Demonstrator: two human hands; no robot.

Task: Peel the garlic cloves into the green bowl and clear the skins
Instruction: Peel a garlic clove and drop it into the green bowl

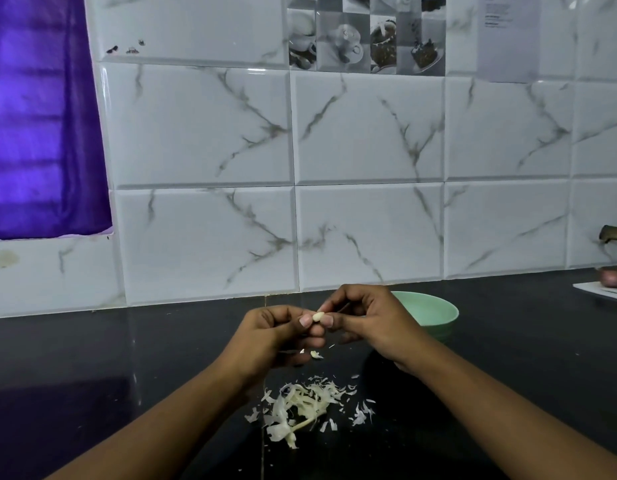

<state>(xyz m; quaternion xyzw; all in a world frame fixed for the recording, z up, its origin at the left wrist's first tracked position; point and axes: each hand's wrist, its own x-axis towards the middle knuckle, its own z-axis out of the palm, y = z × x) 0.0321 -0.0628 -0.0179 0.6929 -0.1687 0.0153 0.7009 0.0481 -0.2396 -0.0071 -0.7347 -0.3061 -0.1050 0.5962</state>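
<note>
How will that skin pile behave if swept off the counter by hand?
The garlic skins look thin and papery, so probably very light and floppy. They lie in loose scattered flakes, so they will likely drift apart rather than move together. Some may cling to the glossy dark counter.

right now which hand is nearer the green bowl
Right. The right hand overlaps the green bowl at its left rim; the left hand is farther left, apart from it.
</note>
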